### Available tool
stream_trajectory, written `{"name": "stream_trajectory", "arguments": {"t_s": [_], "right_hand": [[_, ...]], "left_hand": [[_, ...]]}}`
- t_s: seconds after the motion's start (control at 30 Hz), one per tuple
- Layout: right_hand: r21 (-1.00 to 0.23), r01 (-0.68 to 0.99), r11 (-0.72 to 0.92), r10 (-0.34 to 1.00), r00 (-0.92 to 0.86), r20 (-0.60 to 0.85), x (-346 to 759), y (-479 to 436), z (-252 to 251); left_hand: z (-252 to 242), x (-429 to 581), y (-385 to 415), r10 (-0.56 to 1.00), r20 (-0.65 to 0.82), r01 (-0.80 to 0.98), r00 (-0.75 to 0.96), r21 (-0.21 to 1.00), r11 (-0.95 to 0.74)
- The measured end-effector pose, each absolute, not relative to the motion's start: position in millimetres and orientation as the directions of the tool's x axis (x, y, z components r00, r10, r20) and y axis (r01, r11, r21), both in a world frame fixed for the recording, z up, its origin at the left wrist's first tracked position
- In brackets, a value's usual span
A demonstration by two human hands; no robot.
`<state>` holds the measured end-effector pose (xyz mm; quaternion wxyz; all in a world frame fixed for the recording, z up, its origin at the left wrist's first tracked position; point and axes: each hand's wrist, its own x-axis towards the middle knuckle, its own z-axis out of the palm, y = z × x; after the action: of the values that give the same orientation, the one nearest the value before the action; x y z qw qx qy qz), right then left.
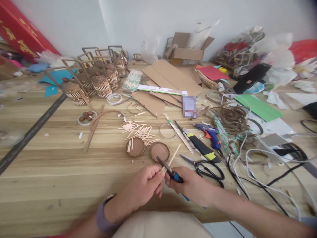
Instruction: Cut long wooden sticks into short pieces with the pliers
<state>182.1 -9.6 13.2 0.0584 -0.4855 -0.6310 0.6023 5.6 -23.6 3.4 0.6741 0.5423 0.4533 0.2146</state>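
My left hand (pixel 148 183) is closed, its thumb and fingers pinching a thin pale wooden stick (pixel 174 156) that slants up to the right. Wrapped in my right hand (pixel 188 181) are blue-and-black-handled snips (pixel 170 171), their metal jaws crossing close to the stick at my left fingertips. I cannot tell whether the jaws touch it. Just beyond my hands sit two shallow round brown cardboard trays with ridged rims. A few short stick pieces lie in the left tray (pixel 135 155); the right tray (pixel 158 144) is partly behind the snips. Cut sticks (pixel 140 132) are heaped behind them.
Black scissors (pixel 210 170), a utility knife (pixel 204 148) and a blue glue gun (pixel 212 136) lie to the right, among tangled cables (pixel 262 185). Several lidded stick lanterns (pixel 101 85) stand at the back left. Cardboard sheets (pixel 173 77) and an open box (pixel 184 54) occupy the back.
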Motion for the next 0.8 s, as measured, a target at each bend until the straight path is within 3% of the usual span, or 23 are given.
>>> {"name": "stream_trajectory", "arguments": {"t_s": [0.17, 0.3, 0.4, 0.53, 0.67, 0.8], "right_hand": [[-0.862, 0.502, -0.067, 0.692, -0.599, -0.403, 186.2, -3.4, 12.9], [-0.761, 0.646, 0.056, 0.812, -0.473, -0.341, 198.2, -2.4, 15.2], [-0.698, 0.684, 0.213, 0.921, -0.38, -0.091, 201.2, -4.1, 17.0], [-0.586, 0.623, 0.518, 0.848, -0.465, 0.255, 191.7, -1.6, 13.3], [-0.394, 0.733, 0.555, 0.831, -0.513, 0.215, 180.6, 5.4, -1.5], [-0.244, 0.851, 0.465, 0.885, -0.453, 0.106, 173.7, 5.0, -13.8]], "left_hand": [[-0.9, -3.7, -19.2, 0.809, -0.38, 0.172, 0.449, 0.925, 0.339], [1.7, -19.8, -12.1, 0.874, -0.371, 0.257, 0.314, 0.919, 0.297], [2.4, -23.4, -10.0, 0.874, -0.385, 0.401, 0.296, 0.881, 0.251], [1.3, -14.9, -12.9, 0.848, -0.37, 0.502, 0.379, 0.852, 0.147], [1.1, -7.3, -15.2, 0.875, -0.318, 0.65, 0.366, 0.76, 0.005], [-0.3, -2.8, -16.5, 0.911, -0.266, 0.861, 0.317, 0.484, -0.158]]}}
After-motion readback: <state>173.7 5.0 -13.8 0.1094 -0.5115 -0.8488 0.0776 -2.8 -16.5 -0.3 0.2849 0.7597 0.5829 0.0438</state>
